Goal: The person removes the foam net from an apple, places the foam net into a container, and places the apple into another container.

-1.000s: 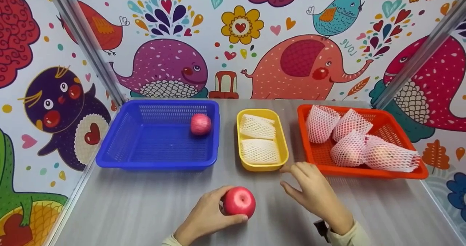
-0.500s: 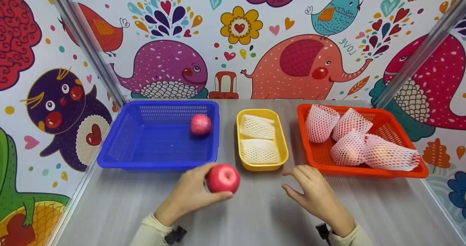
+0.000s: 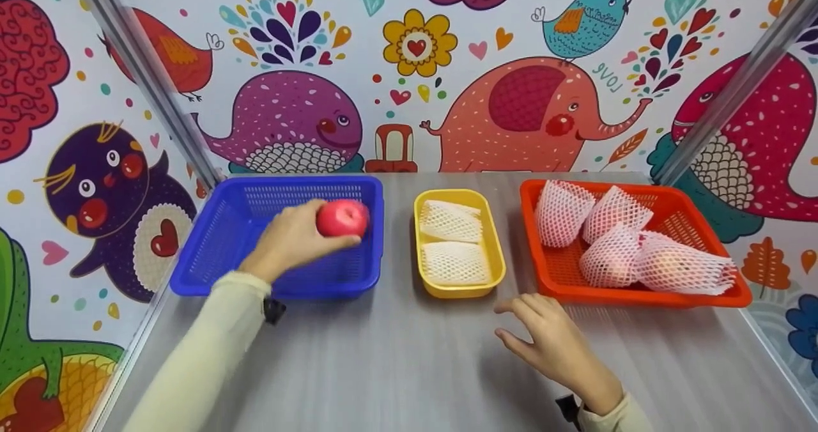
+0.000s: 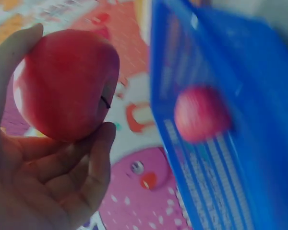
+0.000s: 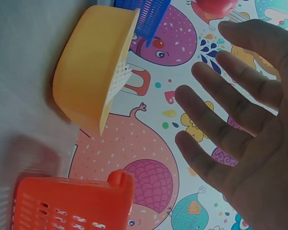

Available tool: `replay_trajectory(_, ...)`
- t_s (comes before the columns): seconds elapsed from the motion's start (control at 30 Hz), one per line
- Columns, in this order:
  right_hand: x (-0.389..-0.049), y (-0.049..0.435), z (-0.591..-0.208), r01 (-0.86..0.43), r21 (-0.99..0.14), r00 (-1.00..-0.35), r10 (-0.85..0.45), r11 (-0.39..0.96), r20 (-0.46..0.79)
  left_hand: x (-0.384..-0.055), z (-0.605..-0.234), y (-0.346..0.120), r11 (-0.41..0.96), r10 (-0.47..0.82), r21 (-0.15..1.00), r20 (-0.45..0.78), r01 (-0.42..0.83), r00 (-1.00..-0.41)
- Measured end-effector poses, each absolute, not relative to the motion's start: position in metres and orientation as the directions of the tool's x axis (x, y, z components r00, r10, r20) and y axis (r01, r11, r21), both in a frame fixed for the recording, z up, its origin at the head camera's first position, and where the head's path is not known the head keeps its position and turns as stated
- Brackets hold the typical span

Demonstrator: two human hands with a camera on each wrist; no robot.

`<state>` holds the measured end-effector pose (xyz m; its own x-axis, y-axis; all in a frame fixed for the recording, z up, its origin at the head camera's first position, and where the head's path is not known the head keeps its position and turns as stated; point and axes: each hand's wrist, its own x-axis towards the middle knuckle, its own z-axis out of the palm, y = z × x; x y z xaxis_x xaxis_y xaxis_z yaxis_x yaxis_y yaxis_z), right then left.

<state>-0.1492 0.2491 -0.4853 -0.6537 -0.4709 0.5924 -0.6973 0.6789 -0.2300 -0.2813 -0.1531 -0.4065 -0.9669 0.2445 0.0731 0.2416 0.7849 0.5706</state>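
My left hand grips a red apple between thumb and fingers, above the right part of the blue basket. The left wrist view shows the held apple apart from the basket, its stem facing the basket's side. Inside the basket lies another apple; from the head view the held one hides it. My right hand holds nothing and hovers over the table, in front of the gap between the yellow tray and the red basket. Its fingers are spread and relaxed.
Two white foam nets lie in the yellow tray, between the two baskets. Several fruits in pinkish foam nets fill part of the red basket. A patterned wall and metal posts bound the grey table.
My left hand has carried the apple from the front middle of the table, up and left, to over the blue basket. The right hand has stayed nearly still.
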Motion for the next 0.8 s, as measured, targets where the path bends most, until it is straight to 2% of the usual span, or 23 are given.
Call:
replay_trajectory(0.17, -0.146, 0.250, -0.490, -0.685, -0.251, -0.672, -0.459, 0.684, 0.582, -0.324, -0.410, -0.167, 0.871, 0.199, 0.444, 0.072, 0.210, -0.977)
replay_trajectory(0.4, -0.144, 0.252, -0.495, -0.669, -0.260, -0.690, -0.451, 0.696, 0.566, -0.365, -0.424, -0.184, 0.939, 0.157, 0.306, 0.017, 0.154, -0.988)
replay_trajectory(0.6, -0.142, 0.254, -0.497, -0.670, -0.269, -0.694, -0.455, 0.692, 0.558, -0.385, -0.441, -0.189, 0.973, 0.137, 0.190, -0.033, 0.129, -0.990)
replay_trajectory(0.8, -0.138, 0.256, -0.500, -0.664, -0.281, -0.701, -0.445, 0.693, 0.558, -0.392, -0.462, -0.183, 0.980, 0.173, 0.105, -0.058, 0.167, -0.983)
